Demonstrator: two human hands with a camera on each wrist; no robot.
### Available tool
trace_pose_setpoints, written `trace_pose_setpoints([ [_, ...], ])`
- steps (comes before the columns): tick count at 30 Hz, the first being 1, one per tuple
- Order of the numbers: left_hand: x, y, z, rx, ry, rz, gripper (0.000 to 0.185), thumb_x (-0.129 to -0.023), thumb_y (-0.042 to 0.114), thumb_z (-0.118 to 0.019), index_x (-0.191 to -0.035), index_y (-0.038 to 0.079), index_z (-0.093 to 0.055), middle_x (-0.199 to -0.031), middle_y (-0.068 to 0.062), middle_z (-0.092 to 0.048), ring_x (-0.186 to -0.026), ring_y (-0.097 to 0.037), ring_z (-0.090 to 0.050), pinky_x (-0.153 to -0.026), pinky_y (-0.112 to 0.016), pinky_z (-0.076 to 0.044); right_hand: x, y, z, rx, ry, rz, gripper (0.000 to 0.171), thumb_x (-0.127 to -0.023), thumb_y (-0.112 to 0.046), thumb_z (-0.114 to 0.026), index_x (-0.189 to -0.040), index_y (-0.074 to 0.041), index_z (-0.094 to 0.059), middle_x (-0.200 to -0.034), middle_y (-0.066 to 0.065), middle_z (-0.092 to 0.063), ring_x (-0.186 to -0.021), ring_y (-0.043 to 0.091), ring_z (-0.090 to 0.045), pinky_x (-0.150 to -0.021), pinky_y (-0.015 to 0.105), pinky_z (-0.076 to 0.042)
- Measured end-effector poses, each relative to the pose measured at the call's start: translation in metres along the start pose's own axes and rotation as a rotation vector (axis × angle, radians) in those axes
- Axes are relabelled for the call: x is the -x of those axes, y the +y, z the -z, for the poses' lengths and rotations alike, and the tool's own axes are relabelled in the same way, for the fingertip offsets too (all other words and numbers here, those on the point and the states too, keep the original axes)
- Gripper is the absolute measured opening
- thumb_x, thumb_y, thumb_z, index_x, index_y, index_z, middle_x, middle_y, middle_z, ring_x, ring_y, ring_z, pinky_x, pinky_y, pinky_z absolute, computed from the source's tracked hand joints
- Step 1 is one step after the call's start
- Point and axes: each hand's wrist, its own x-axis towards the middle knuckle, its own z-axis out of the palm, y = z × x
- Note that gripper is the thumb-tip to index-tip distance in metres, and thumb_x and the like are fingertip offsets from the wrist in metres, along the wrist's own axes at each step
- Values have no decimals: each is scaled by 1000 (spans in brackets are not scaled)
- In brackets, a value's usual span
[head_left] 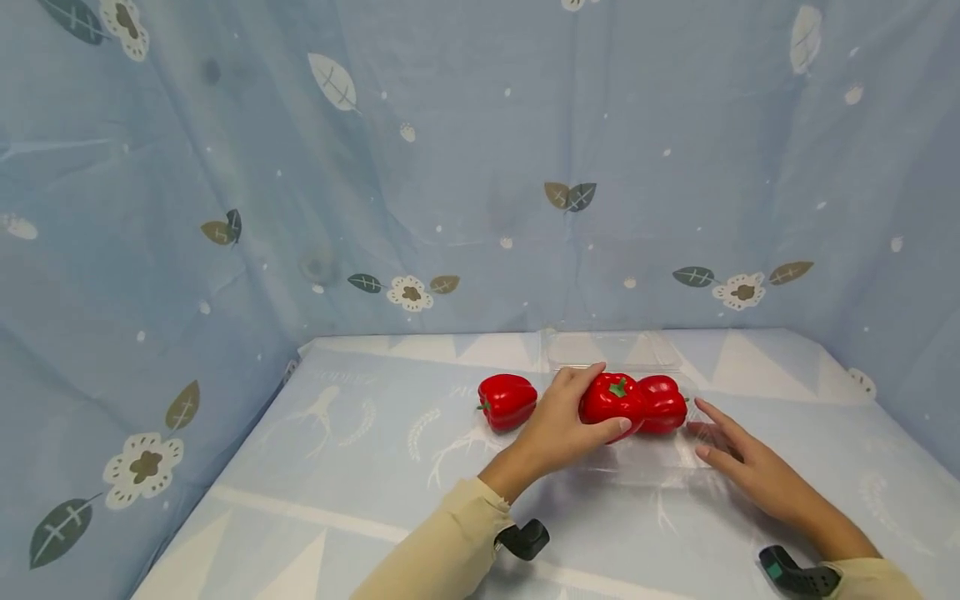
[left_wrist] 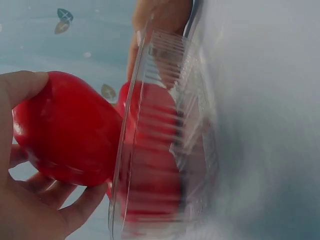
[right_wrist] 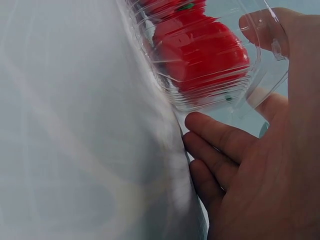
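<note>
text: none readable | labels: none (tablecloth [head_left: 360, 467] lettering too faint)

Tabletop [head_left: 337, 492]: covered in a pale blue cloth with white triangle and antler/wheat prints, fabric backdrop closing it in on three sides.

Directly on it:
- clear plastic clamshell container [head_left: 660, 457], right of centre, lid hinged open toward the back. Holds one red pepper [head_left: 663, 403].
- loose red pepper [head_left: 507, 401] on the cloth, left of the container, apart from it.
- right hand [head_left: 742, 467] lies flat on the cloth at the container's right edge, fingertips touching the plastic.

Left wrist view: container wall ribbed, sits flush on the cloth.
</note>
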Motion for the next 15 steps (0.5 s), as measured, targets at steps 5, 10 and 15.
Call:
trace_pose_setpoints([
  [5, -2, 4, -5, -39, -43, 25, 74, -80, 44, -71, -145, 31, -38, -122, 7, -50, -108, -7, -50, -77, -23, -51, -1, 0, 0, -19, -4, -20, 71, -98, -37, -50, -154, -21, -11, -137, 24, -48, -127, 47, -40, -91, 67, -38],
  [10, -3, 6, -11, -45, -45, 36, 74, -79, 45, -72, -143, 30, -39, -128, 10, -49, -113, -8, -49, -78, -25, -52, -2, 0, 0, -19, -10, -33, 71, -98, -39, -50, -154, -22, -10, -138, 23, -47, -128, 48, -38, -90, 67, -38],
  [15, -4, 8, -17, -92, -36, 4, 71, -78, 46, -75, -139, 27, -44, -131, 13, -50, -114, -8, -50, -79, -26, -52, 0, 0, 0, -10, -3, -32, 71, -98, -39, -50, -154, -22, -11, -138, 23, -48, -128, 47, -39, -90, 68, -38],
])
